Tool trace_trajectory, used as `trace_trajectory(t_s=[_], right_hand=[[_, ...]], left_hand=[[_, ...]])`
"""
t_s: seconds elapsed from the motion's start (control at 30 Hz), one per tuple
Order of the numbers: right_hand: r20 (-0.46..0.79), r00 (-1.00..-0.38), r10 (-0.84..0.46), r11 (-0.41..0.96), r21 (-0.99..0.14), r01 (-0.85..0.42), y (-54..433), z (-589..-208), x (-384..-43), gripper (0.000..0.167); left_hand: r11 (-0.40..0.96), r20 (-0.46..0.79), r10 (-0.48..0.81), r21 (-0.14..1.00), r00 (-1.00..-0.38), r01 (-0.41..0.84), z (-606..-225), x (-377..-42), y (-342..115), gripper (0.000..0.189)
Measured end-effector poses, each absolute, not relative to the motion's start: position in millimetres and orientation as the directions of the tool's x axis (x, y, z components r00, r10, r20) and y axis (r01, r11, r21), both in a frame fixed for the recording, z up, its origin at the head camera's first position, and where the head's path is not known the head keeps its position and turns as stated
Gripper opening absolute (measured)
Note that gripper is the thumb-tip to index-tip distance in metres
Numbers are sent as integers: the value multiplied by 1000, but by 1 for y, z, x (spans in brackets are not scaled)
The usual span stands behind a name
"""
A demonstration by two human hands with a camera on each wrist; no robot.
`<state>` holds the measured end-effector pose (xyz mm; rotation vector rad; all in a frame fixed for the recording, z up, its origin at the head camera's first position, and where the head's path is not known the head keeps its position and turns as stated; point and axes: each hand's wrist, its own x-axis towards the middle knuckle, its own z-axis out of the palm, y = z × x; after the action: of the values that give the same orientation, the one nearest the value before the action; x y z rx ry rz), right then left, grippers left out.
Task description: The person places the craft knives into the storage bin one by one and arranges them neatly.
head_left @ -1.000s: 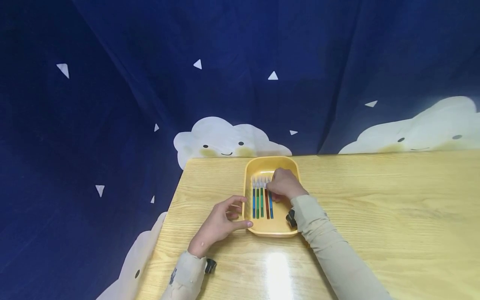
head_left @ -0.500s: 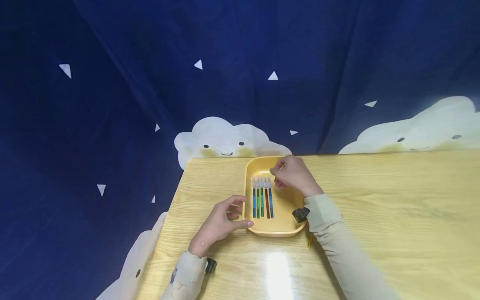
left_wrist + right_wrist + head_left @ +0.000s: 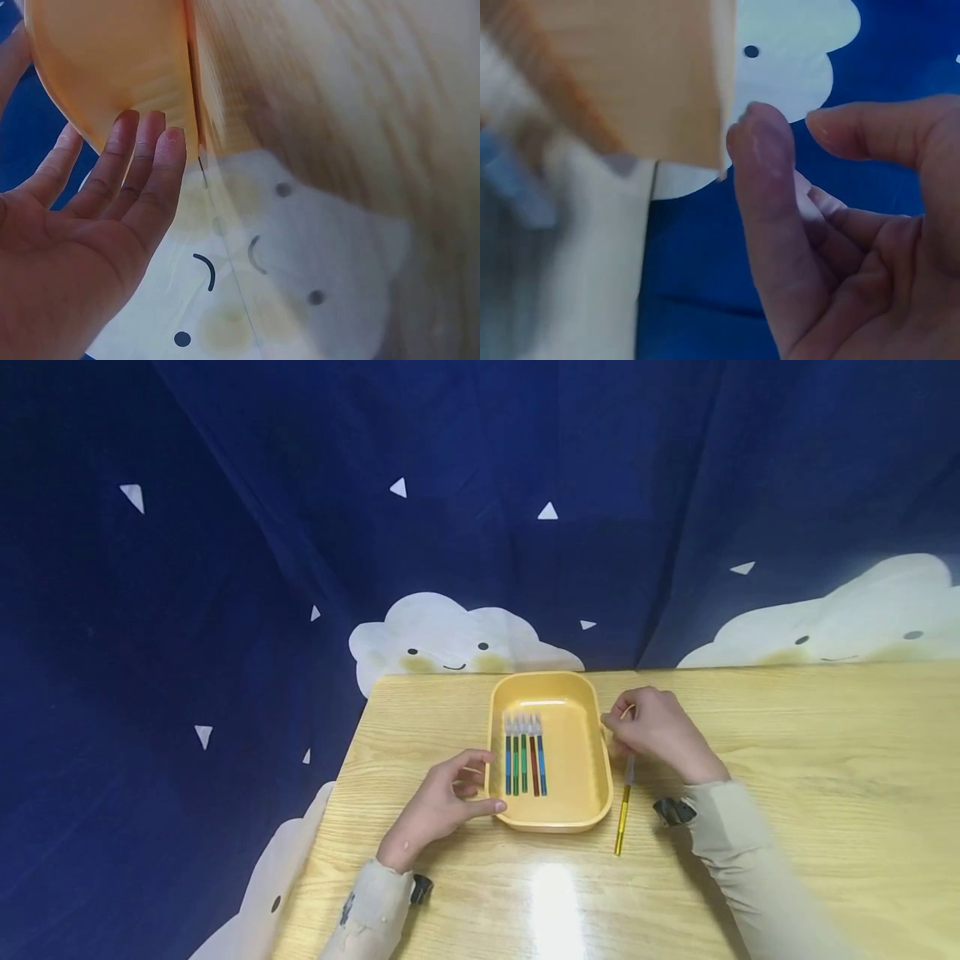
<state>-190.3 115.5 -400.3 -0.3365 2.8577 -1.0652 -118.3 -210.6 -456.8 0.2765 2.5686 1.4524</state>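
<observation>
My left hand stands at the left side of a yellow tray, its fingertips and thumb at the rim. In the left wrist view its fingers are fairly straight against the tray's wall. Several slim pen-shaped craft knives with metallic blue, green and red handles and clear caps lie in a row in the tray's left half. My right hand hovers beside the tray's right rim, holding nothing; thumb and forefinger are apart in the right wrist view. Just below it on the table lies a yellow-handled craft knife.
The light wooden table extends far to the right. Behind it and at its left edge hangs a dark blue curtain with white clouds and triangles. A bright glare patch shows in front of the tray.
My right hand has left the knives in the tray and moved right past the rim, bringing the yellow-handled knife into sight. The left hand and tray have stayed put.
</observation>
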Motion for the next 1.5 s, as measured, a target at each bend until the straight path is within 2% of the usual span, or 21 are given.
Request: trace_trajectory(t_s=[0.23,0.43,0.7,0.9,1.23,1.5], right_hand=[[-97,-960,-263,787,-597,-156,134,-429,-173,22],[-114,-958,-265,824,-542,-163,137,-443,-164,27],[-184,-942,-281,823,-551,-138,135,-454,-160,36],[-198,-939,-281,828,-545,-133,132,-457,-159,34],[-192,-942,-277,842,-521,-141,138,-455,-158,13],[-148,-957,-250,856,-496,-147,142,-457,-162,14]], left_hand=[[495,-60,256,865,-965,78,-456,-119,-211,63],[486,-65,255,871,-965,70,-456,-120,-214,62],[488,-56,264,869,-963,83,-456,-121,-214,62],[495,-58,263,865,-963,83,-456,-120,-214,63],[492,-63,263,867,-963,78,-457,-120,-213,62],[502,-71,257,862,-964,70,-458,-119,-213,62]])
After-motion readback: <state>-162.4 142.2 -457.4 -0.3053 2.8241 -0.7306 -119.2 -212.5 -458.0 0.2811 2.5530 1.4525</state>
